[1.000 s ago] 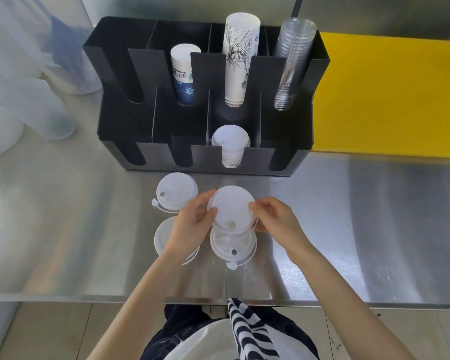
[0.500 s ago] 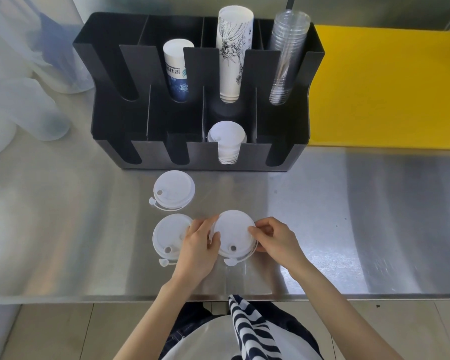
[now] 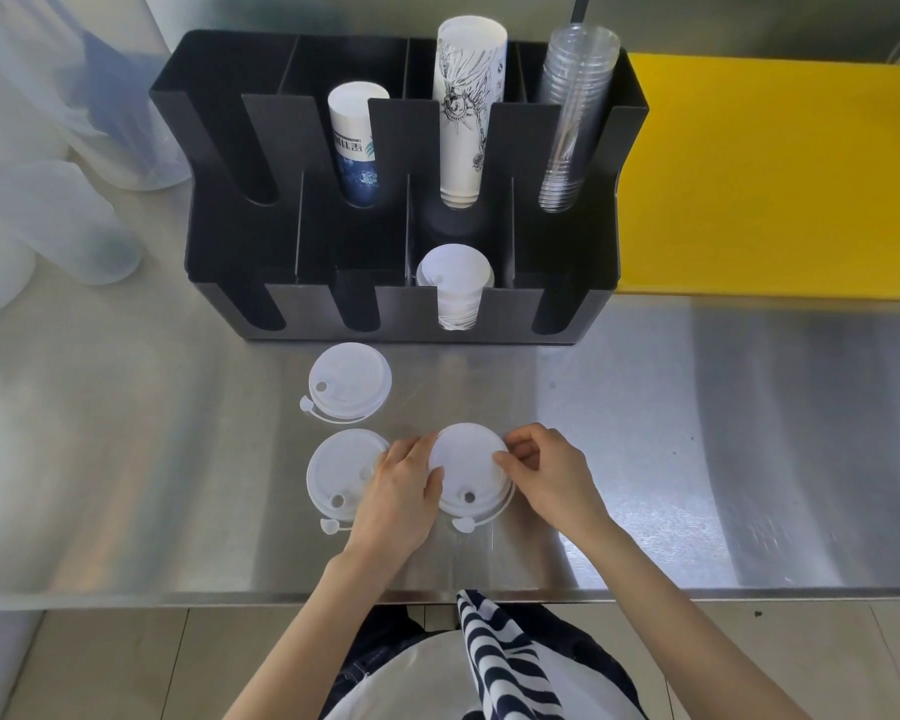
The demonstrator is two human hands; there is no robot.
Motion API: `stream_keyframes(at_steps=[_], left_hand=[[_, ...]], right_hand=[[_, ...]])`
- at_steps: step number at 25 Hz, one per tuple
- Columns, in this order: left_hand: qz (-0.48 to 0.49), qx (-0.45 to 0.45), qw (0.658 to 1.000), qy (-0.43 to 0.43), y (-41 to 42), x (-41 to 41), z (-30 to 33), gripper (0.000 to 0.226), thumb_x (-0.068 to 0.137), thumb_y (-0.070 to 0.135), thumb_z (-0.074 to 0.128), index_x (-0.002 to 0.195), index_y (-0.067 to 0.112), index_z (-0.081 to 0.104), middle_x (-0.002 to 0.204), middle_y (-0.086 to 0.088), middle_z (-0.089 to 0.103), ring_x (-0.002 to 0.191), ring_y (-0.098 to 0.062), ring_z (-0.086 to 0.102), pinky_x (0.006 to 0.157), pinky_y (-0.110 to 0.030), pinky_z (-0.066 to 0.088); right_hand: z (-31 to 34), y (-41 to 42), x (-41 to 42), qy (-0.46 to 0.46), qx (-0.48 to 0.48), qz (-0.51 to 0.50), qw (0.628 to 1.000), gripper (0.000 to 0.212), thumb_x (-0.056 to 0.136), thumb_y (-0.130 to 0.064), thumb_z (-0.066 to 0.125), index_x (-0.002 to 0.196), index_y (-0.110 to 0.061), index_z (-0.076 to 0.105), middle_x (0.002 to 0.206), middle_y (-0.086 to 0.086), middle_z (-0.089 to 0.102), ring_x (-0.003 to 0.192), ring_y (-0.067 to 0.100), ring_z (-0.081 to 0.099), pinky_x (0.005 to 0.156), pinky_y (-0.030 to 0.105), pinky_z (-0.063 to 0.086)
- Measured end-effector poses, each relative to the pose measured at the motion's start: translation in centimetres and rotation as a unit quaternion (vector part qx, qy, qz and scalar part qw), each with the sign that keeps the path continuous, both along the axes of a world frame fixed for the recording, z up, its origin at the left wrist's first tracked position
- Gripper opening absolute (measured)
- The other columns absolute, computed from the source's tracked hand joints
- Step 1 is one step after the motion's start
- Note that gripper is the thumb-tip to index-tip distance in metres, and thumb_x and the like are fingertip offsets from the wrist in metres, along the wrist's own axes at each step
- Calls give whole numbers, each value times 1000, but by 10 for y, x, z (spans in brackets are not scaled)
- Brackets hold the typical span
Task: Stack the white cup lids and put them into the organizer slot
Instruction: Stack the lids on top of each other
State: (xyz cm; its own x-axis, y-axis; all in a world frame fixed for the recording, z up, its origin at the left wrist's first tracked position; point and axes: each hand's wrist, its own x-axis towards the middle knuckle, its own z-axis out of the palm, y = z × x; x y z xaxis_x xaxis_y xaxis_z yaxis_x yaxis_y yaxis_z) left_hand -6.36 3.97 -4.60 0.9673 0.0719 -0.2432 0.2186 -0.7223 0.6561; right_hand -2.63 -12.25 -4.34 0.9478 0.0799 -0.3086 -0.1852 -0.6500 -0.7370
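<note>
On the brushed steel bench, the left hand and right hand pinch opposite edges of a round white plastic cup lid, each grip narrow on its rim. It rests on the bench or on another lid; which is unclear. Two more white lids lie just left. The black slotted plastic organizer stands behind, with stacked white lids in a front slot.

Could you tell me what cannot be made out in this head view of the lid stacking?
- How many lids sit in the held stack: seen from above, the left hand and right hand cover its sides.
- Part of the near-left lid: under the left hand.
- Depth of the lid pile in the organizer slot: hidden by the front wall.
</note>
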Motion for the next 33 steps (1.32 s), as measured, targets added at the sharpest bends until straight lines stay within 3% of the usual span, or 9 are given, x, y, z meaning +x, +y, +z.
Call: stream_keyframes(at_steps=[2,7,11,16,23,26,28,31,33], left_hand=[[-5,4,1000,-25,5,1,4,38,88,17,47,126,14,44,127,-10,50,115,-29,45,92,-35,37],[10,84,993,-86,27,-8,9,63,81,36,56,135,18,30,141,-5,39,126,-26,32,101,-33,24],[13,138,990,-14,47,-20,2,96,70,50,63,141,16,8,152,-8,17,139,-24,12,113,-41,13],[29,139,990,17,54,-28,-7,95,73,49,61,140,13,5,153,-7,12,140,-24,11,113,-40,15],[75,80,994,-29,56,-27,-2,82,73,40,65,138,14,22,146,-6,29,129,-28,25,103,-40,30],[97,48,990,-88,56,-24,6,81,71,34,70,136,13,28,143,-7,33,126,-28,27,91,-32,38],[94,28,988,-119,53,-19,12,79,70,32,71,136,15,30,144,-4,32,126,-26,26,81,-23,35],[96,-30,989,-106,50,-10,19,76,71,28,71,135,18,32,144,0,31,128,-22,26,92,-24,29],[156,-140,976,-63,49,-5,22,61,77,24,65,131,18,38,139,-2,39,124,-20,39,99,-28,33]], right_hand=[[5,3,2,-20,-22,15,999,22,84,-23,58,105,-16,57,107,5,61,88,16,57,79,25,44],[23,27,8,-77,-42,137,987,39,87,-25,53,124,-17,48,131,0,52,118,19,47,95,22,34],[25,62,14,-86,-110,279,950,45,90,-29,46,132,-13,39,144,3,40,136,19,28,110,29,17],[15,89,19,-72,-168,367,912,44,91,-25,44,130,-7,41,145,9,37,139,21,21,114,31,8],[11,96,10,-41,-101,335,936,47,89,-22,47,134,-13,36,143,6,41,137,21,26,109,34,25],[19,94,9,-47,-20,242,969,41,87,-23,51,127,-20,44,129,6,51,115,25,50,96,38,43],[25,90,11,-37,45,162,985,36,84,-22,57,119,-19,50,120,7,56,98,21,57,88,33,47],[33,78,16,-20,94,95,991,30,81,-19,63,111,-18,57,107,5,63,84,13,56,78,24,43],[37,65,20,-10,107,71,992,27,80,-19,64,107,-19,60,99,0,64,82,12,57,79,27,46]])
